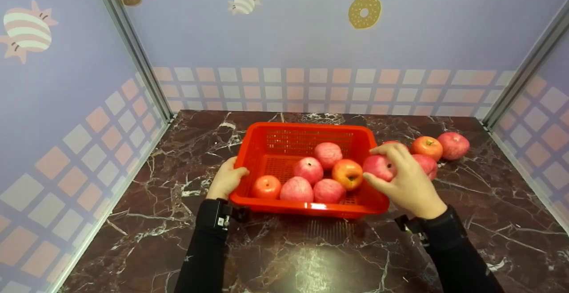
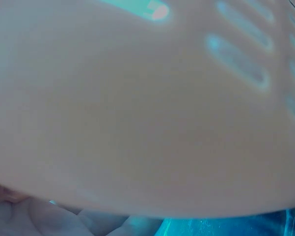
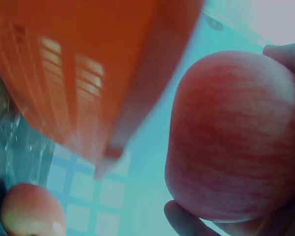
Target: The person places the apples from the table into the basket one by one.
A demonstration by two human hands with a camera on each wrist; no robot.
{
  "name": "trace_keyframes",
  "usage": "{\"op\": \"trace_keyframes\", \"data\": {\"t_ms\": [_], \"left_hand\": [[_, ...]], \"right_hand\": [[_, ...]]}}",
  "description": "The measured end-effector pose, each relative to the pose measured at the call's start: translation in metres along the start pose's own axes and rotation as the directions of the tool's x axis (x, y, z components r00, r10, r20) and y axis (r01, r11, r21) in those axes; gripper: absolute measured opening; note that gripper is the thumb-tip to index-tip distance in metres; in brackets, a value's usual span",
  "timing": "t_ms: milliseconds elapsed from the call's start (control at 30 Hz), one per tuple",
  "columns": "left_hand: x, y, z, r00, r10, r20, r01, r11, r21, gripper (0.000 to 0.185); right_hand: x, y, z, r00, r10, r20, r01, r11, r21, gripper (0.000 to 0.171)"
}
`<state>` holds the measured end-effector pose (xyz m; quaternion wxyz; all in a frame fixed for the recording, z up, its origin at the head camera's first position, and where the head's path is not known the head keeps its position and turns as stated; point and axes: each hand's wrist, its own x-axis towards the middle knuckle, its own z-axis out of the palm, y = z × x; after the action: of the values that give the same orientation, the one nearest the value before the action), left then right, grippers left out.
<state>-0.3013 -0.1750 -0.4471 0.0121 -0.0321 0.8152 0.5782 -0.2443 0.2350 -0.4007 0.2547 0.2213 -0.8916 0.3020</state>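
A red plastic basket point(image 1: 311, 207) stands mid-table with several apples inside, such as a pink one point(image 1: 328, 155) and an orange-red one point(image 1: 347, 174). At its left end, my left hand point(image 1: 226, 179) grips the rim, thumb over the top. The basket wall point(image 2: 147, 123) fills most of the left wrist view, blurred, with the hand low in the corner. Just off the basket's right rim, my right hand point(image 1: 406, 177) holds a pink apple point(image 1: 378, 167) between thumb and fingers. That apple point(image 3: 235, 132) shows large in the right wrist view, beside the basket wall point(image 3: 78, 69).
Right of the basket lies a group of apples: an orange one point(image 1: 427, 147), a pink one point(image 1: 453, 146) and others partly behind my right hand. The dark marbled table point(image 1: 284, 257) is bordered by patterned panels point(image 1: 302, 39) at the back and both sides.
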Motion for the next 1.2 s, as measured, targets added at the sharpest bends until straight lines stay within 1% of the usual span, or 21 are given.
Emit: {"op": "trace_keyframes", "data": {"t_ms": [100, 267, 433, 633, 767, 867, 933, 1067, 1200], "left_hand": [[0.000, -0.001, 0.000, 1.000, -0.002, 0.001, 0.002, 1.000, -0.003, 0.047], [0.001, 0.000, 0.000, 1.000, -0.014, 0.003, 0.014, 1.000, -0.016, 0.046], [0.002, -0.001, 0.000, 1.000, -0.012, 0.005, 0.012, 1.000, -0.015, 0.047], [0.001, -0.001, 0.000, 1.000, -0.008, 0.004, 0.008, 1.000, -0.017, 0.046], [-0.001, 0.002, 0.001, 1.000, -0.011, 0.006, 0.011, 1.000, -0.025, 0.046], [-0.002, 0.003, 0.000, 1.000, -0.009, 0.009, 0.010, 1.000, -0.027, 0.046], [-0.002, 0.003, 0.000, 1.000, -0.009, 0.010, 0.009, 1.000, -0.026, 0.046], [-0.001, 0.001, 0.000, 1.000, -0.013, 0.004, 0.013, 1.000, -0.018, 0.046], [0.001, -0.001, 0.000, 1.000, -0.015, -0.003, 0.015, 1.000, -0.010, 0.046]], "right_hand": [[-0.001, -0.005, 0.007, 0.999, -0.028, 0.026, 0.028, 1.000, 0.012, 0.048], [-0.002, -0.009, 0.018, 0.995, -0.068, 0.066, 0.069, 0.998, -0.010, 0.048], [-0.005, -0.011, 0.026, 0.989, -0.084, 0.126, 0.086, 0.996, -0.015, 0.048], [-0.008, -0.010, 0.036, 0.973, -0.094, 0.210, 0.102, 0.995, -0.024, 0.046], [-0.009, -0.011, 0.038, 0.968, -0.107, 0.226, 0.120, 0.992, -0.045, 0.041], [-0.009, -0.013, 0.035, 0.970, -0.097, 0.224, 0.117, 0.990, -0.080, 0.033], [-0.009, -0.015, 0.032, 0.968, -0.080, 0.236, 0.108, 0.988, -0.108, 0.031], [-0.009, -0.017, 0.027, 0.958, -0.038, 0.285, 0.086, 0.984, -0.155, 0.037], [-0.011, -0.018, 0.029, 0.945, -0.039, 0.325, 0.107, 0.976, -0.192, 0.044]]}}
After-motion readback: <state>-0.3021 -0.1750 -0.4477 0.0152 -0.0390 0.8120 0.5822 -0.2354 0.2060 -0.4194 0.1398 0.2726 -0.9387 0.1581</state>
